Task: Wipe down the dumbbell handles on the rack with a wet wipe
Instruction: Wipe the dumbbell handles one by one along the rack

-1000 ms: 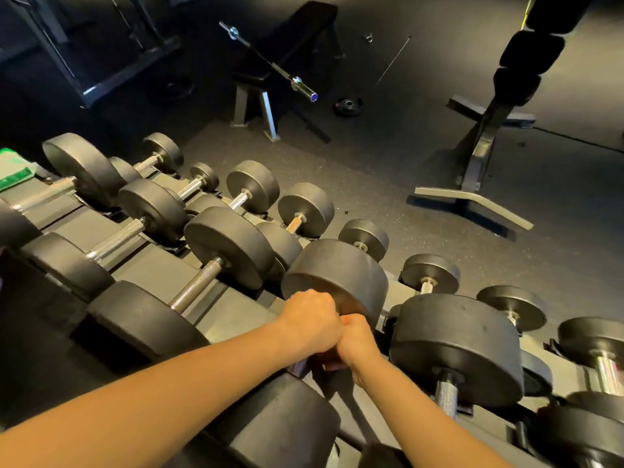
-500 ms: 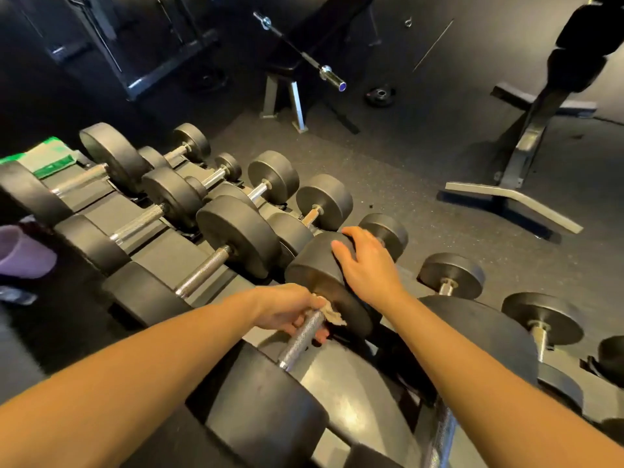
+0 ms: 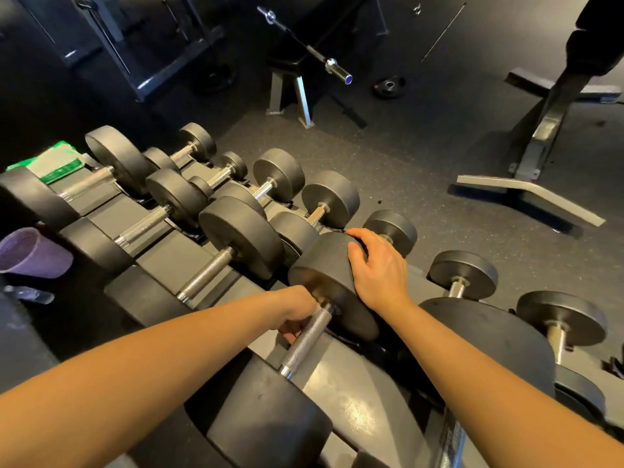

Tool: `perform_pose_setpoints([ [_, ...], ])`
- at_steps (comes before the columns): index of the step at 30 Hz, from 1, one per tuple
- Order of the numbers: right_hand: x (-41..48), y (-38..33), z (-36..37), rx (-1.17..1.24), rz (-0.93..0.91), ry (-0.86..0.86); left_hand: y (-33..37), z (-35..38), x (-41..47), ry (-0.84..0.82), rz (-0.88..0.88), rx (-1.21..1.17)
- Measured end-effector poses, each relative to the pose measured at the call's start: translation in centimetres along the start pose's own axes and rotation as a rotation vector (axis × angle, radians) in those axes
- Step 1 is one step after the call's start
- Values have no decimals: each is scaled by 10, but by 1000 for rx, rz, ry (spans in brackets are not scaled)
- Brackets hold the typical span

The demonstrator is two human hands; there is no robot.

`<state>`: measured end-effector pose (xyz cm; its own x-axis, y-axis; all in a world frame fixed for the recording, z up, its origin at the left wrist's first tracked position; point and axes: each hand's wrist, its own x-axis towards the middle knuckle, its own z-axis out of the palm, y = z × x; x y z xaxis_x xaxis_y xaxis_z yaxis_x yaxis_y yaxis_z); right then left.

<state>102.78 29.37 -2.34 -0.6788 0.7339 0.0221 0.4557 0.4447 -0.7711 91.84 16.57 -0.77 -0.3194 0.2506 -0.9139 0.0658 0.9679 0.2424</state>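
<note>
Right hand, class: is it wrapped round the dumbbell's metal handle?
No, the right hand rests on the dumbbell's far black weight, while the left hand grips the handle.

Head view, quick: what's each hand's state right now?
Left hand: closed round the dumbbell handle.
Right hand: open, palm resting on that dumbbell's far head.

Here we go | left hand (image 3: pixel 297 310): bare | left forearm (image 3: pixel 152 363): bare, long and slender, uncovered right to the frame edge | right hand (image 3: pixel 380 268): bare | right forearm (image 3: pixel 489 366): bare too, same slender build
</note>
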Motion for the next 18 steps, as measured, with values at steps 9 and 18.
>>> perform_pose_setpoints([
  [9, -2, 0, -1, -14, 1, 7, 0, 3, -7, 330, 212, 234],
  [18, -2, 1, 0, -18, -2, 13, -2, 7, -11, 245, 241, 411],
])
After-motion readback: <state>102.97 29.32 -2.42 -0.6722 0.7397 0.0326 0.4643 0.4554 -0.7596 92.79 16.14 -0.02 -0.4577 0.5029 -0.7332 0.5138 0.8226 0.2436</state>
